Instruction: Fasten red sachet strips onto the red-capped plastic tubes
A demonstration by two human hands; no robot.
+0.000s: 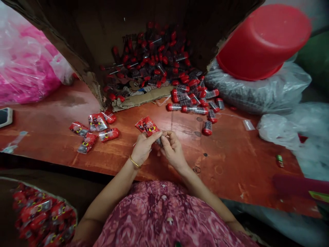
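Close in front of my body, my left hand (142,147) is closed on a small red printed packet (147,125), which sticks out beyond the fingers. My right hand (174,149) meets it at the packet's near end, its thumb and fingers pinched there. Something dark and clear shows between the two hands, too covered to make out fully. Left of the hands lie several filled red packets (97,122) in a loose group. Farther right on the table are several clear capsules with red caps (207,128), with dark contents.
A torn cardboard box (89,77) lies open toward me, with many red-capped capsules inside. Pink plastic bags (28,68) stand left, near a phone (5,116). To the right, a red tub (267,41) rests on a filled clear bag (257,91). Lower left holds a container of packets (43,216).
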